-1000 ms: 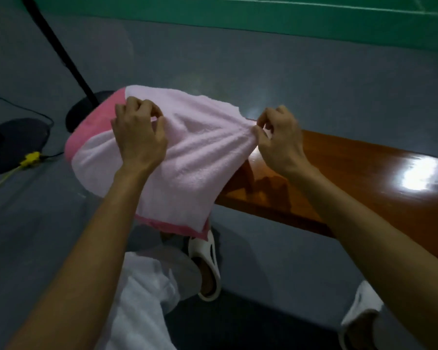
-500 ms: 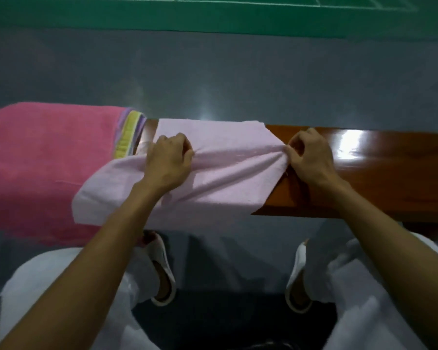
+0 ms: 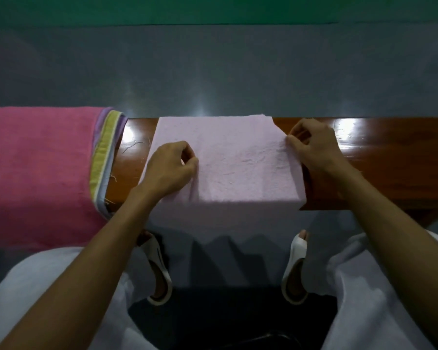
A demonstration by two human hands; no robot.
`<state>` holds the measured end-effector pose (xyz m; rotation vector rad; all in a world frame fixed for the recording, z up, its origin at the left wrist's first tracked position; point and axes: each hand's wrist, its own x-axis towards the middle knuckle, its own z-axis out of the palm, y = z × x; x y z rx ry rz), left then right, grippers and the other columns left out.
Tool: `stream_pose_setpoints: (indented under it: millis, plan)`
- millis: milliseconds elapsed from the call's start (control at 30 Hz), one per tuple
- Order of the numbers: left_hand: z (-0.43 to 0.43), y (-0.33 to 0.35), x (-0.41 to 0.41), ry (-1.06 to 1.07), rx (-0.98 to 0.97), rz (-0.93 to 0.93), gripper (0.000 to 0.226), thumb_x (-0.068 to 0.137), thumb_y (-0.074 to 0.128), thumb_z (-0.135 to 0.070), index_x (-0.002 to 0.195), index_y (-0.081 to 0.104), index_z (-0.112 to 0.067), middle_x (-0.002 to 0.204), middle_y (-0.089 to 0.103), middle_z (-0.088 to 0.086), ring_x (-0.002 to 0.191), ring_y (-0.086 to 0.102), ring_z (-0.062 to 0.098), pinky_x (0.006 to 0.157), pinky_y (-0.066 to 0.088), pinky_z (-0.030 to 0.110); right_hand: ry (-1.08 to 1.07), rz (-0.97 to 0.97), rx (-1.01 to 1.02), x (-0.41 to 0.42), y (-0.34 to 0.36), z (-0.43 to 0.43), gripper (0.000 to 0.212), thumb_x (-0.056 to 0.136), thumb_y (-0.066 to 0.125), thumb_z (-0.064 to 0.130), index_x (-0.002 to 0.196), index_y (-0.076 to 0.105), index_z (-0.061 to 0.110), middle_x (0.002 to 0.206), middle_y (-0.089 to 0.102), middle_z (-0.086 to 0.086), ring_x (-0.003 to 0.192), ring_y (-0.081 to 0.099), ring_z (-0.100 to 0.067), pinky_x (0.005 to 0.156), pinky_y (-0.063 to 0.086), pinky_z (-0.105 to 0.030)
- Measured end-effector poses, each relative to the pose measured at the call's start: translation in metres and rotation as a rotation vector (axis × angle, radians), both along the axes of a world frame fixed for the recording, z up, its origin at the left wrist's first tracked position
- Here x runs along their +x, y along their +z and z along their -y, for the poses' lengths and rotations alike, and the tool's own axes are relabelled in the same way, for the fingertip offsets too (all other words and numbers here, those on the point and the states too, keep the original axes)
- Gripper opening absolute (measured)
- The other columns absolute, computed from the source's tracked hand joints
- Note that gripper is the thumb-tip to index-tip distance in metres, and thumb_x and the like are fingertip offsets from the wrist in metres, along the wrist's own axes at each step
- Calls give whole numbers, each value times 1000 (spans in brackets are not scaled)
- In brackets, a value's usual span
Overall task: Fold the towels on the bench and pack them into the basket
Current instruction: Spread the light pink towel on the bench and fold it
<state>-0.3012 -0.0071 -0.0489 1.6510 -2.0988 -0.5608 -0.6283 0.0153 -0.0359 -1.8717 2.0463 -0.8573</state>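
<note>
— How many towels do you count?

— Two. A pale pink towel (image 3: 233,160) lies across the middle of the desk (image 3: 390,160), its near part hanging over the near edge toward the floor. To the left a darker pink towel (image 3: 36,173) covers the desk's left end – it has a yellow and lilac striped border along its right edge.

— And hands?

— Two, both on the pale towel. The left hand (image 3: 168,169) rests on its left part, fingers curled and pinching a bit of cloth. The right hand (image 3: 314,147) has its grip clenched on the towel's right edge, thumb and fingertips nipping the fabric.

— Anything else countable?

— Two white slippers (image 3: 159,269) on the grey floor (image 3: 213,72), one under each arm, and white trousers at the bottom corners.

— What can't you make out?

— The darker towel is cut off by the left edge. The left arm hides the pale towel's near left corner. The hanging end fades into shadow, so its lower hem is hard to trace. The desk runs out of view to the right.
</note>
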Motion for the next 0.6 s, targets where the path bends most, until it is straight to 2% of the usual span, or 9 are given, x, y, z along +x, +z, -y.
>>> stream_pose_setpoints:
  millis: [100, 200, 267, 333, 467, 600]
  plan:
    - [3, -4, 7, 21, -118, 54, 15, 100, 63, -29, 111, 64, -19, 114, 63, 1, 96, 58, 15, 85, 53, 30, 31, 98, 75, 3, -3, 3, 14, 100, 65, 22, 112, 61, 15, 113, 66, -3, 102, 63, -20, 88, 57, -35]
    - [6, -12, 17, 25, -139, 158, 25, 102, 60, -33, 125, 58, -22, 129, 55, 6, 108, 53, 20, 89, 49, 31, 91, 137, 162, 10, -6, 4, 39, 98, 67, 27, 132, 48, 23, 135, 61, -4, 121, 59, -23, 102, 53, -45]
    - [7, -14, 23, 35, -137, 198, 27, 101, 59, -35, 125, 57, -24, 129, 53, 7, 103, 49, 17, 85, 47, 30, 94, 48, 179, 15, -8, 5, 53, 95, 68, 37, 140, 40, 28, 141, 57, -4, 128, 54, -27, 106, 48, -55]
    - [7, -15, 27, 46, -124, 208, 27, 100, 59, -36, 125, 57, -25, 130, 54, 7, 100, 46, 15, 82, 45, 29, 84, -59, 191, 17, -10, 7, 61, 95, 66, 45, 144, 35, 27, 142, 56, -6, 129, 51, -31, 107, 44, -58]
    - [7, -11, 31, 69, -77, 212, 31, 98, 62, -40, 124, 56, -26, 132, 54, 8, 103, 54, 21, 82, 46, 31, 38, -296, 173, 11, -17, 13, 62, 98, 50, 60, 147, 33, 25, 141, 57, -8, 128, 48, -33, 109, 36, -57]
    - [3, -8, 28, 42, -32, 188, 35, 95, 65, -45, 123, 56, -26, 133, 53, 7, 106, 59, 25, 83, 48, 33, -93, -382, 210, -2, -23, 17, 67, 98, 40, 66, 149, 30, 23, 146, 50, -13, 138, 41, -37, 117, 20, -63]
